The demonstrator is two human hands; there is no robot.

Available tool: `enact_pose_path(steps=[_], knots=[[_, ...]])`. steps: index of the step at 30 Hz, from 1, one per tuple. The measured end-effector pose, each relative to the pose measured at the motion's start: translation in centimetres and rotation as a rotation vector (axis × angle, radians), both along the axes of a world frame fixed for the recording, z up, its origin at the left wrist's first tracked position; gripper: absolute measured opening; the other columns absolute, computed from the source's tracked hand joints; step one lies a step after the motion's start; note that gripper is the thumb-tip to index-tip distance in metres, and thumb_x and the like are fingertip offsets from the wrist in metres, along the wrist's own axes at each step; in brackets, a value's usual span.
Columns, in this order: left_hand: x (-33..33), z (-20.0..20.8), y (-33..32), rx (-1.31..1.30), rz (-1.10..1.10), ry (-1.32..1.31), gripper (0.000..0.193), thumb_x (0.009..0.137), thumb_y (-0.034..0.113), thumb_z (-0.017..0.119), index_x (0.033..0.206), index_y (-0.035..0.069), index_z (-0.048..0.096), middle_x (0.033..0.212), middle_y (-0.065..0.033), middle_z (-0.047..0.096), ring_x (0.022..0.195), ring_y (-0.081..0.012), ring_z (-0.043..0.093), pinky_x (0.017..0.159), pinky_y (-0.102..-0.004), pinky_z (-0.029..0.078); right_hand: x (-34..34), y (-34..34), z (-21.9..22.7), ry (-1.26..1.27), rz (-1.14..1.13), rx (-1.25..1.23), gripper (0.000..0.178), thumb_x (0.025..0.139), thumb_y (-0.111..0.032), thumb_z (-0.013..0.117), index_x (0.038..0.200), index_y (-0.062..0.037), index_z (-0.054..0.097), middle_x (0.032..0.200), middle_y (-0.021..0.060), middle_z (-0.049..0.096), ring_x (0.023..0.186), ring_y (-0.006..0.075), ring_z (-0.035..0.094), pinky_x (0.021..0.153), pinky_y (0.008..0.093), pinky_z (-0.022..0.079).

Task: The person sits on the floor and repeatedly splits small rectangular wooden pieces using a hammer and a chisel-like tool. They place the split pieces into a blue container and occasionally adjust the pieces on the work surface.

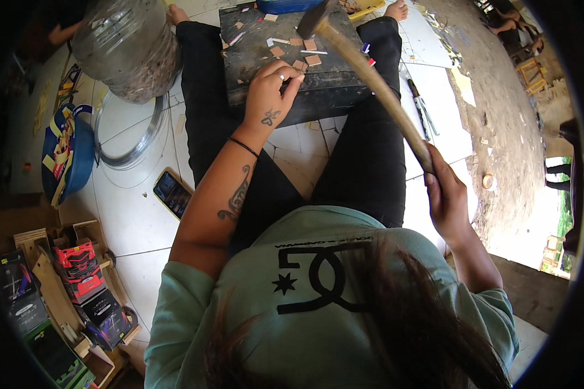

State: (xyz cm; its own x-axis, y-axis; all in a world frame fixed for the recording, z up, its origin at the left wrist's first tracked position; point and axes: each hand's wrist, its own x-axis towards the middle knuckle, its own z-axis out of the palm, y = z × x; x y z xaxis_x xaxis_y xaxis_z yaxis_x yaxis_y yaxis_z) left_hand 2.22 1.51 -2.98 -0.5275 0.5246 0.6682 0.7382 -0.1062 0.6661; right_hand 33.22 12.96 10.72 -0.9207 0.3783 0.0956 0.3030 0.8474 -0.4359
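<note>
My right hand [446, 194] is wrapped round the lower end of a hammer's wooden handle [384, 94]. The hammer is raised at a slant, its dark metal head over the far part of a low black block-like work surface [259, 45]. My left hand [276, 94] rests at the near edge of that surface, thumb and fingers pinched together. What lies in the pinch is too small to make out. Just beyond the fingertips lie several small flat brown square pieces [313, 60] and thin white strips [313, 52].
A big clear plastic container [126, 48] stands at the far left, beside a coil of wire [136, 155]. Nearer are a blue tub [78, 155], a phone [172, 194] and a wooden rack of boxes [87, 279]. Pens [422, 107] lie right; a blue tray [285, 5] is beyond.
</note>
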Motion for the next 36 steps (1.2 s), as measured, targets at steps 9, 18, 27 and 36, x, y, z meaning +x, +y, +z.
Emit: enact_pose_path(steps=[9, 18, 27, 36], knots=[[-0.2, 0.0, 0.0, 0.001, 0.002, 0.018, 0.006, 0.081, 0.005, 0.069, 0.080, 0.001, 0.066, 0.080, -0.0101, 0.063, 0.075, -0.0297, 0.061, 0.070, -0.0368, 0.048, -0.3, 0.7, 0.2, -0.154, -0.059, -0.096, 0.047, 0.096, -0.003, 0.051, 0.142, -0.0114, 0.046, 0.103, 0.0227, 0.065, 0.084, 0.0372, 0.067, 0.075, 0.0403, 0.053], [-0.5, 0.0, 0.0, -0.013, 0.012, 0.090, 0.005, 0.084, 0.003, 0.068, 0.084, -0.001, 0.066, 0.083, -0.0100, 0.065, 0.074, -0.0232, 0.065, 0.068, -0.0300, 0.050, -0.2, 1.1, -0.3, -0.050, -0.034, -0.002, 0.049, 0.096, -0.005, 0.052, 0.143, -0.0138, 0.044, 0.104, 0.0216, 0.065, 0.083, 0.0369, 0.066, 0.075, 0.0421, 0.053], [0.0, -0.1, 0.0, -0.016, 0.001, -0.009, 0.005, 0.082, 0.006, 0.068, 0.082, 0.001, 0.066, 0.080, -0.0104, 0.063, 0.076, -0.0297, 0.061, 0.071, -0.0369, 0.048, -0.9, 2.6, -1.2, 0.021, -0.109, -0.184, 0.046, 0.097, -0.006, 0.050, 0.143, -0.0106, 0.045, 0.097, 0.0211, 0.065, 0.077, 0.0329, 0.065, 0.074, 0.0388, 0.052], [0.2, 1.5, -0.6, -0.047, -0.031, -0.209, 0.007, 0.086, 0.004, 0.067, 0.083, -0.002, 0.064, 0.078, -0.0102, 0.063, 0.070, -0.0197, 0.062, 0.066, -0.0290, 0.048, -12.5, 7.9, -8.7, 0.071, -0.266, 0.161, 0.049, 0.093, -0.012, 0.053, 0.140, -0.0241, 0.047, 0.106, 0.0193, 0.058, 0.083, 0.0416, 0.064, 0.075, 0.0501, 0.052]])
